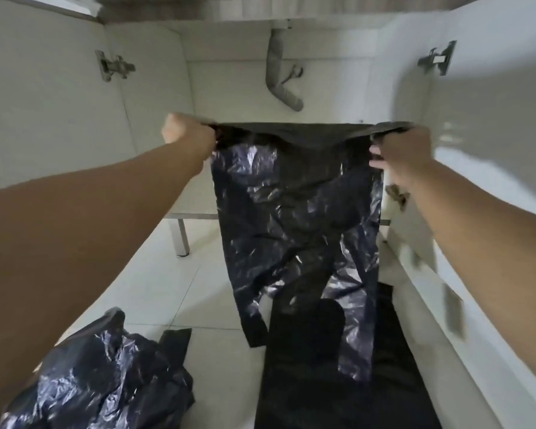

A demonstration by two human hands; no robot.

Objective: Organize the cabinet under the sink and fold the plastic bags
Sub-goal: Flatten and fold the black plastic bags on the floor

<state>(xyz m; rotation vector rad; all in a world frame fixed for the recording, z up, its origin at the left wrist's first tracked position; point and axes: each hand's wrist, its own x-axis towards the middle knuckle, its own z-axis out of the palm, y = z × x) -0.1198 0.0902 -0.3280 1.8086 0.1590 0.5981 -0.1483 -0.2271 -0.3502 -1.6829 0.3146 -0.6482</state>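
White cabinet (pixel 155 88) under the sink stands open, grey drain pipe (pixel 276 69) at the back. Both arms are out: left hand (pixel 188 137) and right hand (pixel 403 156) each clamp a top corner of a black plastic bag (pixel 294 218), stretched taut and hanging toward the tiled floor (pixel 180 286). Crumpled bags (pixel 99 379) sit lower left; 1 flat bag (pixel 338 382) lies below.

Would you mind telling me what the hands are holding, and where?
Both hands hold one black plastic bag by its top edge: left hand at one corner, right hand at the other.
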